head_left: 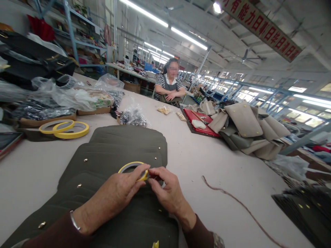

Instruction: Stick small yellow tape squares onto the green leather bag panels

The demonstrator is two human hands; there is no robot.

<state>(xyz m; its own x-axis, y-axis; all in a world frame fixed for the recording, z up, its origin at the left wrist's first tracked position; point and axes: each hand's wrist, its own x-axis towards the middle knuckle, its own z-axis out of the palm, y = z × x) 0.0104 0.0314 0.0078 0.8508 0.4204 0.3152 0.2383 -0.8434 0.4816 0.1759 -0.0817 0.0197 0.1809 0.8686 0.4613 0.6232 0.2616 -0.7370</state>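
Note:
My left hand [120, 187] grips a roll of yellow tape [132, 163] between thumb and fingers. Close against it, my right hand [167, 187] is closed in a pinch at the roll's right edge; whether a tape end lies between those fingertips is too small to make out. Both hands are above a stack of dark olive-green panels [103, 155] studded with small gold rivets. A scrap of yellow tape [155, 244] sits on the panels at the bottom edge.
Two more yellow tape rolls [71, 130] lie at the left, near plastic bags [77, 98]. Beige bag pieces [244, 120] are heaped at the right beside a red board [196, 122]. A brown cord [232, 198] crosses the table. Across it sits another person [169, 84].

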